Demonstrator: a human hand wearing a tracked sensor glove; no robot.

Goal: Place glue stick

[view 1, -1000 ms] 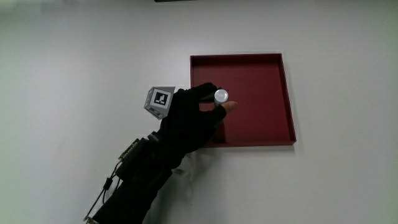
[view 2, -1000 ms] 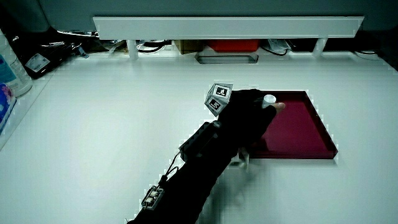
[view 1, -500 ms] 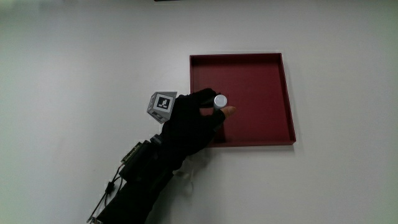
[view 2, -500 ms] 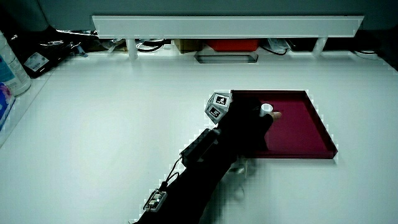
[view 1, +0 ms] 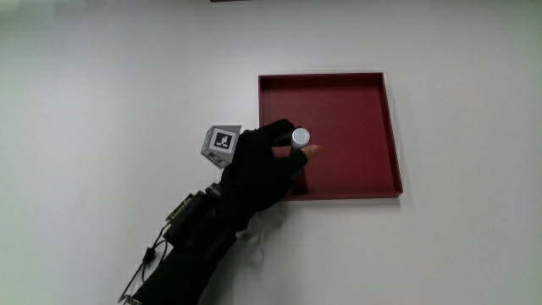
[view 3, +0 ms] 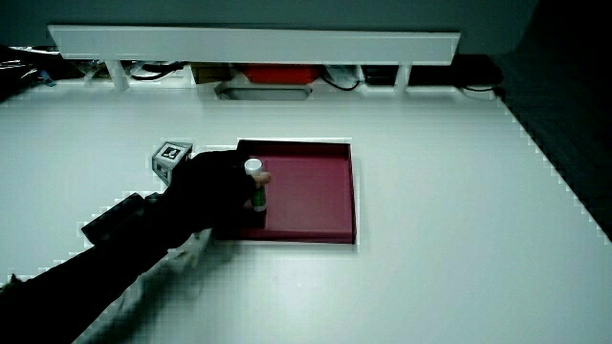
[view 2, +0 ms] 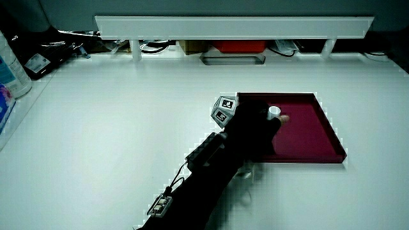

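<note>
Glue stick point(view 3: 255, 186), white-capped, green-bodied, held upright in red tray point(view 1: 364, 169), clasped by gloved hand point(view 1: 258, 165).

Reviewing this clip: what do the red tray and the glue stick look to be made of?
Tray: probably rigid plastic or lacquered board, dark red, smooth, with thin straight walls and a faint sheen. Glue stick: likely plastic, with a glossy pale cap and a darker, greenish body, standing upright in the hand's grip.

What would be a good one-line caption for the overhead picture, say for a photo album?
A black-gloved hand holds a glue stick upright inside a shallow red tray on a white table.
</note>
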